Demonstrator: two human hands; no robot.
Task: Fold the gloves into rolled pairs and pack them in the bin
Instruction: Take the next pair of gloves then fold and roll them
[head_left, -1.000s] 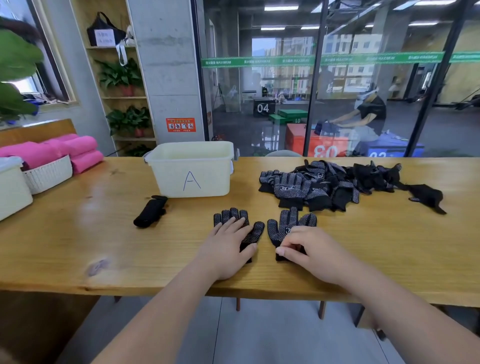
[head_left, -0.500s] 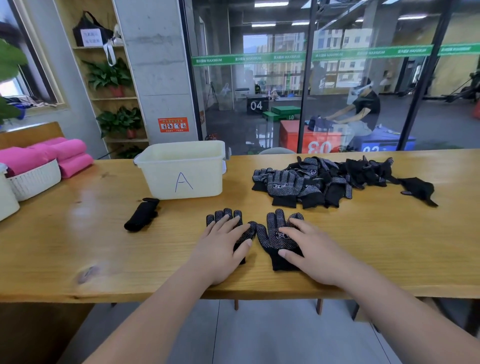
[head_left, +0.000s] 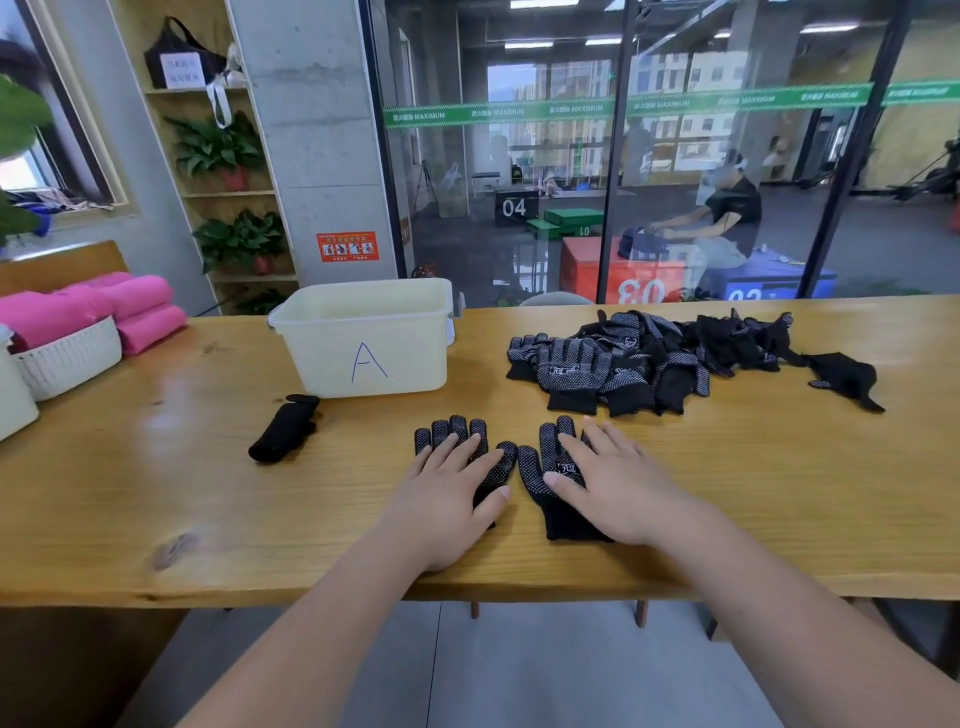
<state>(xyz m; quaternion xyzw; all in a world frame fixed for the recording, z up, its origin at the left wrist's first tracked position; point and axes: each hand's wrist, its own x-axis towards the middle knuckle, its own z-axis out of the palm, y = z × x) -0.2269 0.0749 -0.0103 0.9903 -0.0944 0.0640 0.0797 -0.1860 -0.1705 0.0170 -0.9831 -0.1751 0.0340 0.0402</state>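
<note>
left hand (head_left: 447, 499) flat, fingers straight, on left dotted glove (head_left: 451, 429) | right hand (head_left: 618, 493) flat on right dotted glove (head_left: 539, 480) | bin A (head_left: 363, 358): floor unseen | white basket (head_left: 70, 358): pink towel rolls (head_left: 47, 317)

A single head-worn wide-angle camera looks forward and down, close over the table (head_left: 779, 519).

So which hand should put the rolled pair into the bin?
Left, probably. The left hand lies nearer the rolled pair and the bin; the right hand rests on the farther glove.
</note>
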